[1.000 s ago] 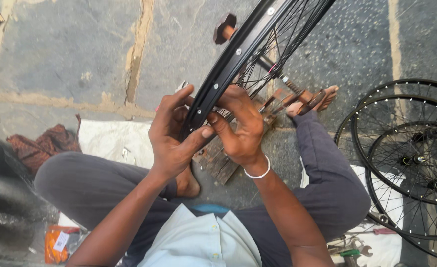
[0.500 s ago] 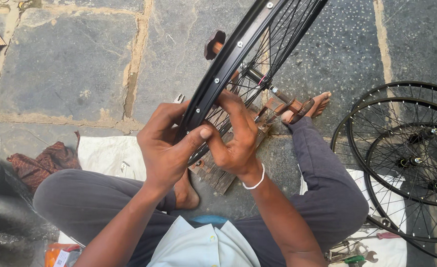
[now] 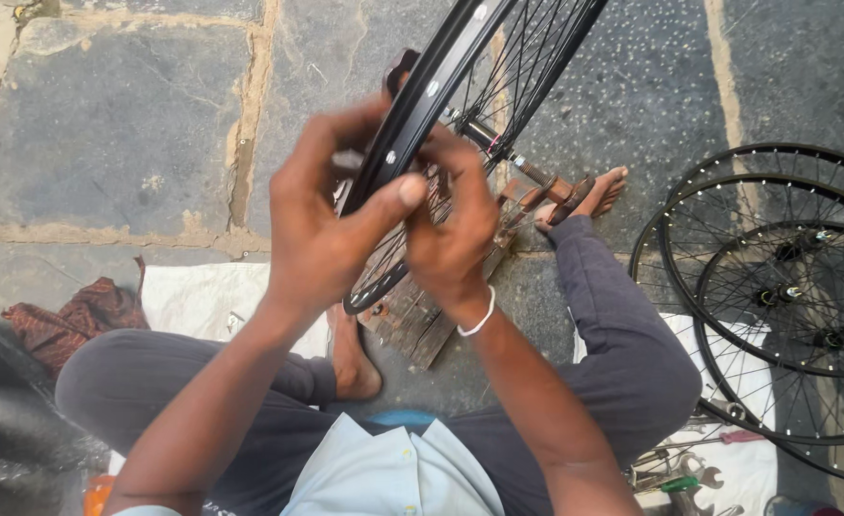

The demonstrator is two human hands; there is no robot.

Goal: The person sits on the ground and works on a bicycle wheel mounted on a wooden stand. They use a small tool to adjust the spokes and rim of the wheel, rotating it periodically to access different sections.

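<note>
Hands (image 3: 384,229) over half-hidden wheel rim (image 3: 441,86)

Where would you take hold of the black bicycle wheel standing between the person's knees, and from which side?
Judging by its pose, grip the black bicycle wheel at its rim, low on the near arc. It stands on edge, so come from both flat sides, as the left hand and right hand do. The spokes look thin; the rim gives a solid edge.

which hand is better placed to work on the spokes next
Probably the right hand: its fingers already sit inside the black rim among the spokes, while the left hand grips the rim's outer edge, steadying it.
</note>
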